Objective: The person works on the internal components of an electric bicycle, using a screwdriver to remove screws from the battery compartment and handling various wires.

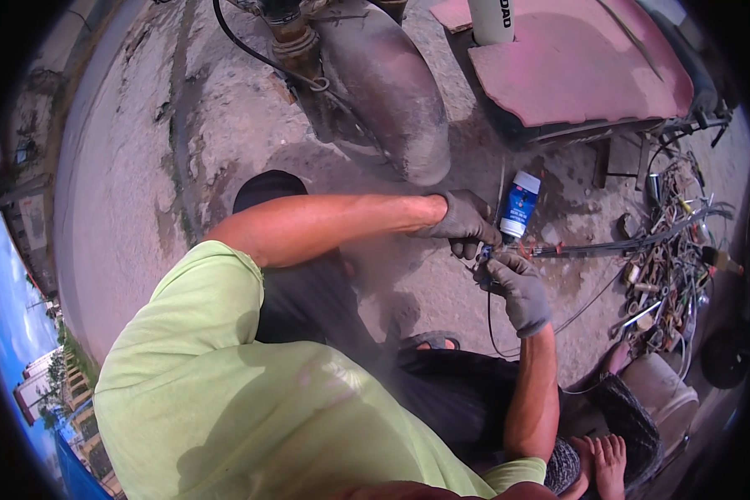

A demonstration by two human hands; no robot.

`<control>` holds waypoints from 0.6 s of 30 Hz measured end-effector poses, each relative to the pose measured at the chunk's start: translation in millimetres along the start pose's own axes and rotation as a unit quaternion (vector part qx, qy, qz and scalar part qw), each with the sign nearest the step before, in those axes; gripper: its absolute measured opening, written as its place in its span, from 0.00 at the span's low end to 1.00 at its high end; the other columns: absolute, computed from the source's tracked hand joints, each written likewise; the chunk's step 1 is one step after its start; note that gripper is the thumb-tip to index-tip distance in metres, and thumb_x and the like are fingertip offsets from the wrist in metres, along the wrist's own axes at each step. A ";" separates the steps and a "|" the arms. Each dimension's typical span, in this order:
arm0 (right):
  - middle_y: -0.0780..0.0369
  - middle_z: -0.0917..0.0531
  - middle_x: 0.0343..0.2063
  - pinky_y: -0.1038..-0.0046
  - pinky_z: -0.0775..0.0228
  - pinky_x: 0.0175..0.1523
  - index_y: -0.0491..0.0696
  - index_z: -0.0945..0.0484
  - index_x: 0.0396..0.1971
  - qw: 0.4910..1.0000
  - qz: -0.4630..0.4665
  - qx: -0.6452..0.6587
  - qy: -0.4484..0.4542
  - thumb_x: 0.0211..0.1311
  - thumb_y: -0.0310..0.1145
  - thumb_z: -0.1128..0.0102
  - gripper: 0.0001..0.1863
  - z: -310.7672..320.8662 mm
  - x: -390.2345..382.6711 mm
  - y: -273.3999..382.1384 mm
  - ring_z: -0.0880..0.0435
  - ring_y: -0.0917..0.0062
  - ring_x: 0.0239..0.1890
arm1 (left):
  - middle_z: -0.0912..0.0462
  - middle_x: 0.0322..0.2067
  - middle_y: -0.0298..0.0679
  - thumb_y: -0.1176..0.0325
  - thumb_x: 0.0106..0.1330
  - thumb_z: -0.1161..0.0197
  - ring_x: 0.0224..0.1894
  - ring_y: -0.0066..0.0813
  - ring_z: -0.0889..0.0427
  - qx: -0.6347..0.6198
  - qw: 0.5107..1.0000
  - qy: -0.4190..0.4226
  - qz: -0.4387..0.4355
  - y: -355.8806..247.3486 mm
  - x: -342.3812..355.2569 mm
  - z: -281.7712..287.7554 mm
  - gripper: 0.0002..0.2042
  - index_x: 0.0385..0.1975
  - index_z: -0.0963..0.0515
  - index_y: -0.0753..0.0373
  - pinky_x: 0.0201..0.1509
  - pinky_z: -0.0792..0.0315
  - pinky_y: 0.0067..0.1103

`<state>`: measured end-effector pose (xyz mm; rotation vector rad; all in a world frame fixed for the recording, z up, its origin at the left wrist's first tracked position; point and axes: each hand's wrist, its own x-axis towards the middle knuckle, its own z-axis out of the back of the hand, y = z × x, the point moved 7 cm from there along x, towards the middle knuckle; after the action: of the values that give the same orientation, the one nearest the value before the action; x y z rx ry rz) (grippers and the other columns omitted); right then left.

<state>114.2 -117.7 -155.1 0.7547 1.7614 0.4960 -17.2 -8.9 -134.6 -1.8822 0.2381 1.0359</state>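
Note:
My left hand (467,223), in a grey work glove, reaches in from the left with its fingers pinched together. Close against it is my right hand (518,292), gloved the same way, its fingers curled and closed. Between the fingertips is the end of a thin black cable (489,321), with a small dark blue piece on it that the gloves partly hide. From there the cable hangs in a loop towards the ground. Just beyond my fingers lies a blue and white tube (521,204) with a white cap.
A bundle of grey cables (617,244) runs right to a heap of tools and metal parts (662,292). Ahead stand a thick, dusty curved pipe (383,83) and a pink-covered seat (592,67). Another person's hand (610,462) shows at lower right, near a dirty bucket (660,392).

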 end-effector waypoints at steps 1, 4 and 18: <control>0.60 0.12 0.36 0.76 0.23 0.42 0.40 0.18 0.45 1.000 0.000 0.000 0.000 0.70 0.33 0.38 0.12 0.3 0.8 -0.3 0.15 0.78 0.35 | 0.18 0.24 0.38 0.60 0.69 0.34 0.22 0.23 0.22 -0.002 1.000 -0.010 -0.009 -2.5 -1.5 0.7 0.13 0.35 0.18 0.66 0.27 0.30 0.21; 0.61 0.13 0.31 0.74 0.26 0.39 0.40 0.15 0.38 0.974 0.080 -0.202 -0.060 0.64 0.34 0.31 0.11 4.2 1.2 13.7 0.17 0.77 0.33 | 0.16 0.30 0.39 0.61 0.70 0.34 0.26 0.24 0.20 0.081 0.996 -0.018 -0.029 -0.2 5.7 10.1 0.13 0.36 0.18 0.67 0.32 0.25 0.21; 0.58 0.20 0.23 0.71 0.31 0.36 0.40 0.19 0.29 0.853 0.250 -0.452 -0.076 0.61 0.32 0.32 0.10 -19.5 -21.6 69.8 0.23 0.74 0.28 | 0.17 0.25 0.38 0.52 0.67 0.31 0.24 0.25 0.19 0.010 0.998 0.058 -0.035 8.3 -12.1 -3.6 0.20 0.39 0.21 0.67 0.29 0.26 0.23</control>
<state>116.9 -82.6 -88.1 0.5206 0.9632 1.4449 -27.3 -19.2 -130.2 -1.9204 0.2475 0.8756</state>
